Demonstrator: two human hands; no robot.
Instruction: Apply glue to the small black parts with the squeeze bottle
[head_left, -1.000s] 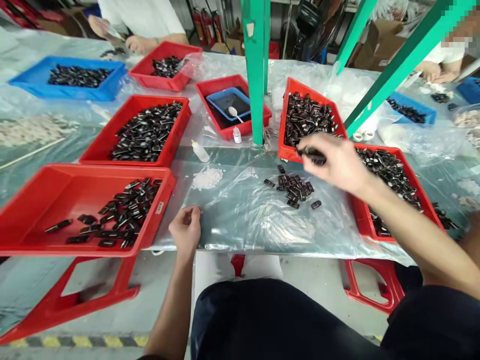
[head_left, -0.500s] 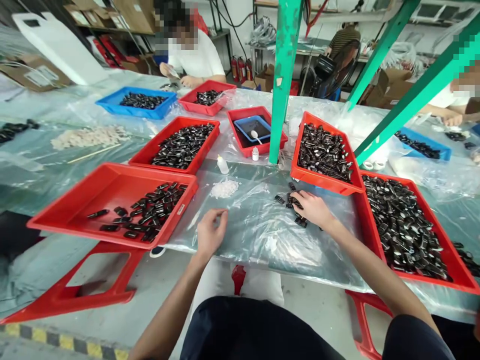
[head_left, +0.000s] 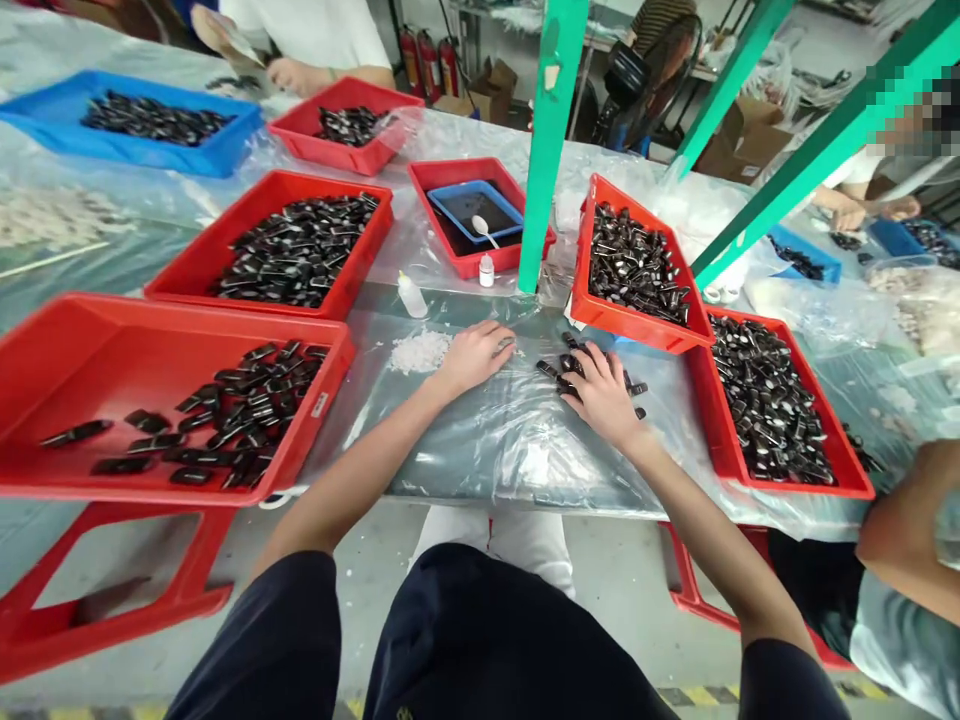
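My right hand (head_left: 604, 395) lies over a small heap of black plastic pieces (head_left: 551, 372) on the plastic-covered table. Its fingers are spread and touch the pieces, several of which stick out around it. Left of the heap, my left hand (head_left: 478, 357) hovers low with loosely bent fingers and a small gap at the tips; nothing shows in it. Close by it lies a pile of small whitish bits (head_left: 420, 352). Behind that pile stand a tilted squeeze bottle (head_left: 412, 297) and a small white bottle (head_left: 487, 271).
Red trays of black pieces stand left (head_left: 330, 385), back left (head_left: 382, 215), back right (head_left: 581, 290) and right (head_left: 862, 480). A red tray (head_left: 420, 185) holds a blue tray and a white spoon (head_left: 481, 227). Green posts (head_left: 546, 150) rise behind. Other people sit across and at the right.
My left hand has moved forward and right, past the whitish pile toward the black pieces. My right hand has spread its fingers over the heap. The view has tilted down.
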